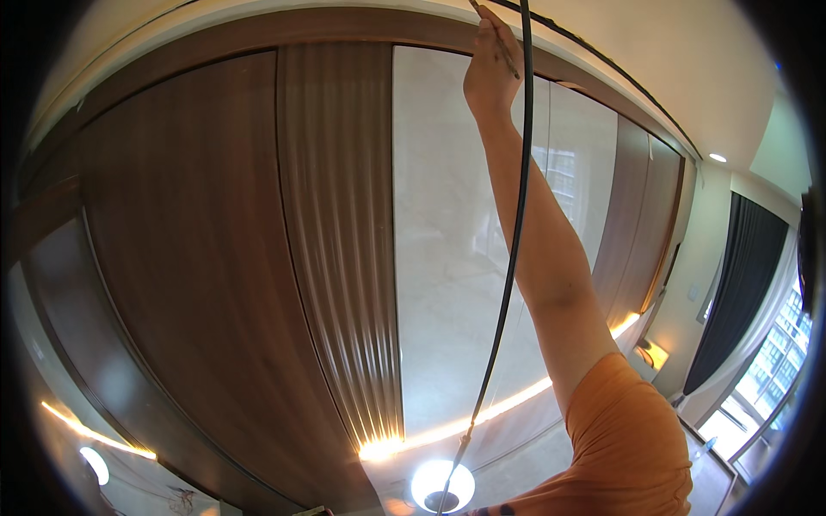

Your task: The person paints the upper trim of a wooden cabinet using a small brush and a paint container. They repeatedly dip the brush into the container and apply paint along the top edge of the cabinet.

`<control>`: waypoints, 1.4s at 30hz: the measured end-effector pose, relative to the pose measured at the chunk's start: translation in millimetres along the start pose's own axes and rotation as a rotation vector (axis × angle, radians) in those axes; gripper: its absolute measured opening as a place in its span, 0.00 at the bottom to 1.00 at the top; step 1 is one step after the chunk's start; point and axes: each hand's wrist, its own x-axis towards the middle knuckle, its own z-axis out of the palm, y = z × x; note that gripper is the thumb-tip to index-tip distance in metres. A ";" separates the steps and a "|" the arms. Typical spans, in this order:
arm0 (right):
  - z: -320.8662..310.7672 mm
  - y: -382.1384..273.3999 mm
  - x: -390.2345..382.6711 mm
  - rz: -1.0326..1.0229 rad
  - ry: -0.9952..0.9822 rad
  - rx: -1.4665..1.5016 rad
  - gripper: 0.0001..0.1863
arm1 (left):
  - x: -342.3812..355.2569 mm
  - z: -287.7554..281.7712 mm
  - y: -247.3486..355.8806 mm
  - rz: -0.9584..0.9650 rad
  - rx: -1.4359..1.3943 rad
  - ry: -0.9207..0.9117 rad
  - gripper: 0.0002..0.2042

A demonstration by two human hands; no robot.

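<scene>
My right hand (486,76), on a raised bare arm, is closed on a thin slender tool (514,67), perhaps a pencil or brush, up against the top trim (361,34) of a tall panelled wall. Just beside the hand, a long black rod or cable (525,146) runs from the upper edge down past my arm. Behind them are a pale glossy panel (439,224), a fluted brown panel (331,198) and a dark wood panel (181,232). My left hand is not in view.
A light strip (516,400) crosses low on the wall, with a round lamp (443,477) below it. At the right are a recessed ceiling light (718,157), a dark curtain (727,267) and a bright window (761,361).
</scene>
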 end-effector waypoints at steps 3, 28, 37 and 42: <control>6.1 6.3 -0.3 -0.191 0.025 0.006 0.14 | -1.5 -3.3 -8.3 -0.013 -0.045 0.038 0.34; 10.9 -6.6 -4.1 0.116 -0.131 0.255 0.14 | 1.8 -9.5 -4.7 0.037 0.029 -0.065 0.37; -6.9 0.7 21.7 0.066 -0.024 -0.007 0.15 | -1.9 -18.6 -7.5 0.059 -0.013 -0.111 0.35; -20.5 6.0 25.0 0.061 0.056 -0.084 0.14 | 19.3 15.1 18.9 0.281 0.259 -0.446 0.30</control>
